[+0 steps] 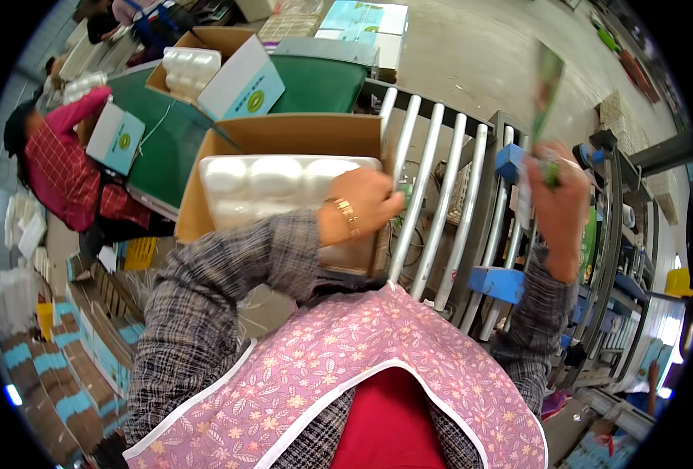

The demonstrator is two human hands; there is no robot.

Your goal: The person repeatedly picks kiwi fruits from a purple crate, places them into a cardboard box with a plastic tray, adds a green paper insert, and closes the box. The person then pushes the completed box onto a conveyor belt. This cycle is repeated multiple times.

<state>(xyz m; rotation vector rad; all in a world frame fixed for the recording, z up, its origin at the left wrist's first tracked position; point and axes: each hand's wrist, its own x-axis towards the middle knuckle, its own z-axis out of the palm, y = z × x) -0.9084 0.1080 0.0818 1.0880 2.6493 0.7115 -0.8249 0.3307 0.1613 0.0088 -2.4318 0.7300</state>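
An open cardboard box (299, 130) stands before me where the green conveyor belt meets the metal rollers. White foam trays with rounded cups (276, 176) lie in it, and their contents cannot be seen. My left hand (361, 202), with a gold-coloured bracelet at the wrist, is over the box's right edge, fingers curled; a small green thing shows at its fingertips, too blurred to name. My right hand (557, 199) is raised over the right side of the rollers, shut on a thin, flat green printed piece (547, 88), blurred by motion.
Metal rollers (434, 176) run to the right of the box, with blue blocks (496, 284) beside them. A second box (244, 82) with foam trays stands on the green belt (317, 82). A co-worker (71, 158) works at the left. Flattened cartons (59, 375) are stacked at lower left.
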